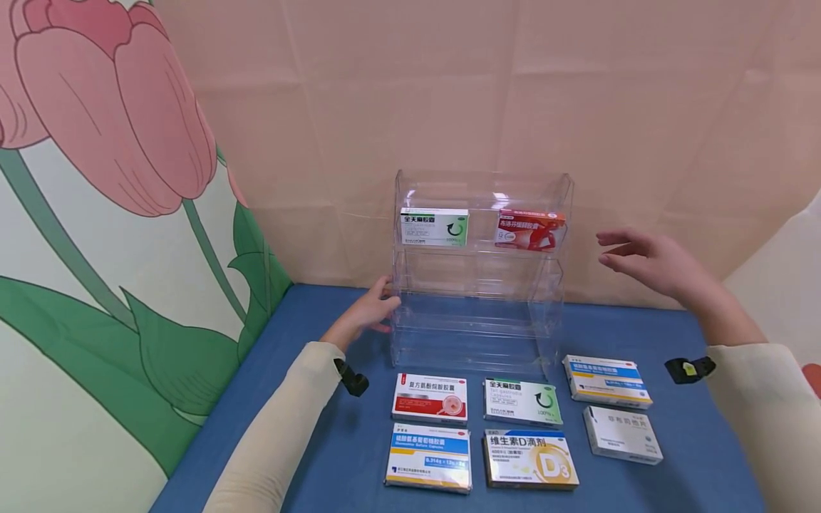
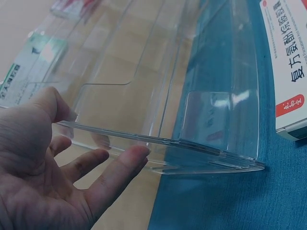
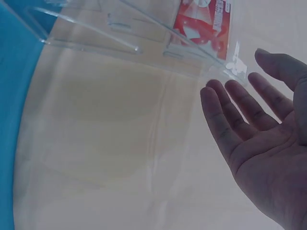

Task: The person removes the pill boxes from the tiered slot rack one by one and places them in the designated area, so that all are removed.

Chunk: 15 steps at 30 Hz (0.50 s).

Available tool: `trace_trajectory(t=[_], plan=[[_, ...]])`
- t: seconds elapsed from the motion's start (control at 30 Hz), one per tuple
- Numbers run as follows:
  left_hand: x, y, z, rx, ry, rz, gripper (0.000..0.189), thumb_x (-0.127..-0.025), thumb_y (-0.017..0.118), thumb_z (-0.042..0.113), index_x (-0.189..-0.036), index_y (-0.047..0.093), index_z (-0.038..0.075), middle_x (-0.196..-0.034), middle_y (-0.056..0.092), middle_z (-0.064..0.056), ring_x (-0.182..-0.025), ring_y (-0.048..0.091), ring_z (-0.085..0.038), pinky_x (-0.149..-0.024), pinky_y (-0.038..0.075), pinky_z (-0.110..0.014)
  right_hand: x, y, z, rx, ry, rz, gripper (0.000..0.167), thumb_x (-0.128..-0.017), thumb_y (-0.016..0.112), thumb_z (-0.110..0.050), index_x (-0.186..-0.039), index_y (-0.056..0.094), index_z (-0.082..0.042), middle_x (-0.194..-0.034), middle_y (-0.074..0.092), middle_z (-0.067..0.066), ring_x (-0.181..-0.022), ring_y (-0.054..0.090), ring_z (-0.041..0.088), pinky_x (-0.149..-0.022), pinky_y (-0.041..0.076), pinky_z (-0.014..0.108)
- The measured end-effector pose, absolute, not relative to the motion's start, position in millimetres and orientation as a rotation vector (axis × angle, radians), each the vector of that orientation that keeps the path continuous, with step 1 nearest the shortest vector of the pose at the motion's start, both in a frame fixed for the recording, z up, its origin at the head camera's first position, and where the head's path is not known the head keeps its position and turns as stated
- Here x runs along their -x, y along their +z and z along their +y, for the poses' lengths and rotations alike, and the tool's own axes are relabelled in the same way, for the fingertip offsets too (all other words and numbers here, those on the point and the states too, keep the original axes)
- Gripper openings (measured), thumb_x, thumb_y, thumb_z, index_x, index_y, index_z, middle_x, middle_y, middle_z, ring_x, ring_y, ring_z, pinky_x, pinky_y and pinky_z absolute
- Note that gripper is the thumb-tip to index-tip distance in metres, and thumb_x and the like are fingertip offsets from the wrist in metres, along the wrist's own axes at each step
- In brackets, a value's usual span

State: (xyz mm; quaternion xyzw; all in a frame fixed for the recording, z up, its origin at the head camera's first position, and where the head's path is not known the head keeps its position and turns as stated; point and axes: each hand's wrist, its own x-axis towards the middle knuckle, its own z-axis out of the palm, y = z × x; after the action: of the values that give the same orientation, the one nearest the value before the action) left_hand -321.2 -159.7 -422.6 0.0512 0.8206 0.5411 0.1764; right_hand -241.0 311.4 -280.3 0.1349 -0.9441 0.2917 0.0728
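A clear acrylic tiered display rack (image 1: 474, 313) stands at the back of the blue table. My left hand (image 1: 374, 308) is at its left side, thumb touching the panel edge and the other fingers spread along the outside. In the left wrist view that hand (image 2: 62, 163) has no box in it. My right hand (image 1: 648, 260) is raised to the right of the rack, empty, fingers extended and apart from it. On the top tier stand a green-and-white medicine box (image 1: 434, 228) at left and a red medicine box (image 1: 531, 231) at right.
Several medicine boxes lie before the rack: a red-and-white one (image 1: 430, 399), a green-and-white one (image 1: 521, 402), two blue-and-white ones (image 1: 427, 457) (image 1: 607, 380), a vitamin D box (image 1: 529, 459) and a white one (image 1: 622, 434). A beige cloth (image 1: 346, 142) hangs behind.
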Motion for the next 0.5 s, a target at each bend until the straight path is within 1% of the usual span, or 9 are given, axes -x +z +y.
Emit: trace_trajectory(t=[0.03, 0.1, 0.17, 0.2, 0.23, 0.3, 0.4, 0.5], plan=[[321.3, -422.6, -159.9, -0.145, 1.531, 2.324, 0.072, -0.1, 0.051, 0.023, -0.161, 0.013, 0.023, -0.161, 0.027, -0.017, -0.126, 0.052, -0.045, -0.081, 0.062, -0.046, 243.1, -279.1, 309.1, -0.398, 0.886, -2.838, 0.053, -0.1, 0.064, -0.031, -0.145, 0.05, -0.007, -0.139, 0.056, 0.024, -0.122, 0.055, 0.042, -0.083, 0.053, 0.022], [321.8, -422.9, -160.2, -0.15, 1.528, 2.324, 0.072, -0.1, 0.051, 0.023, -0.161, 0.013, 0.023, -0.161, 0.027, -0.018, -0.126, 0.052, -0.045, -0.081, 0.062, -0.045, 247.1, -277.4, 304.8, -0.382, 0.895, -2.842, 0.055, -0.1, 0.063, -0.034, -0.147, 0.049, -0.008, -0.141, 0.054, 0.025, -0.125, 0.053, 0.044, -0.089, 0.057, 0.041], [322.0, -423.0, -160.4, -0.154, 1.529, 2.322, 0.072, -0.1, 0.051, 0.023, -0.161, 0.013, 0.023, -0.161, 0.026, -0.018, -0.126, 0.052, -0.045, -0.082, 0.061, -0.046, 251.7, -276.4, 300.6, -0.373, 0.903, -2.837, 0.057, -0.099, 0.063, -0.036, -0.148, 0.048, -0.009, -0.144, 0.051, 0.026, -0.127, 0.05, 0.046, -0.093, 0.053, 0.06], [322.2, -423.2, -160.6, -0.156, 1.53, 2.322, 0.072, -0.1, 0.051, 0.023, -0.161, 0.013, 0.023, -0.161, 0.026, -0.018, -0.126, 0.052, -0.046, -0.082, 0.061, -0.047, 254.1, -276.1, 298.6, -0.372, 0.91, -2.833, 0.059, -0.099, 0.063, -0.037, -0.148, 0.047, -0.009, -0.145, 0.049, 0.026, -0.127, 0.049, 0.047, -0.094, 0.05, 0.067], [322.2, -423.3, -160.8, -0.156, 1.532, 2.321, 0.072, -0.1, 0.051, 0.023, -0.161, 0.013, 0.023, -0.161, 0.026, -0.018, -0.127, 0.052, -0.046, -0.083, 0.061, -0.047, 256.4, -275.8, 296.7, -0.372, 0.915, -2.826, 0.06, -0.099, 0.063, -0.038, -0.149, 0.047, -0.009, -0.146, 0.047, 0.026, -0.128, 0.048, 0.048, -0.095, 0.047, 0.07], [322.3, -423.7, -160.9, -0.154, 1.532, 2.32, 0.072, -0.1, 0.051, 0.023, -0.161, 0.014, 0.023, -0.161, 0.027, -0.018, -0.127, 0.052, -0.046, -0.083, 0.061, -0.048, 261.3, -275.8, 293.0, -0.382, 0.921, -2.808, 0.062, -0.098, 0.064, -0.038, -0.149, 0.046, -0.009, -0.149, 0.044, 0.026, -0.129, 0.047, 0.049, -0.095, 0.047, 0.07], [322.1, -423.6, -160.7, -0.148, 1.532, 2.323, 0.072, -0.099, 0.051, 0.023, -0.161, 0.014, 0.023, -0.161, 0.027, -0.018, -0.126, 0.052, -0.045, -0.083, 0.061, -0.047, 268.6, -276.3, 287.3, -0.406, 0.92, -2.771, 0.063, -0.097, 0.066, -0.036, -0.15, 0.045, -0.008, -0.15, 0.043, 0.024, -0.128, 0.048, 0.049, -0.094, 0.05, 0.067], [321.5, -422.3, -160.2, -0.145, 1.531, 2.33, 0.071, -0.099, 0.051, 0.023, -0.161, 0.015, 0.023, -0.161, 0.027, -0.018, -0.125, 0.053, -0.045, -0.082, 0.062, -0.046, 276.2, -276.2, 280.4, -0.433, 0.918, -2.734, 0.061, -0.097, 0.068, -0.028, -0.149, 0.046, -0.006, -0.149, 0.043, 0.024, -0.127, 0.049, 0.048, -0.093, 0.052, 0.065]])
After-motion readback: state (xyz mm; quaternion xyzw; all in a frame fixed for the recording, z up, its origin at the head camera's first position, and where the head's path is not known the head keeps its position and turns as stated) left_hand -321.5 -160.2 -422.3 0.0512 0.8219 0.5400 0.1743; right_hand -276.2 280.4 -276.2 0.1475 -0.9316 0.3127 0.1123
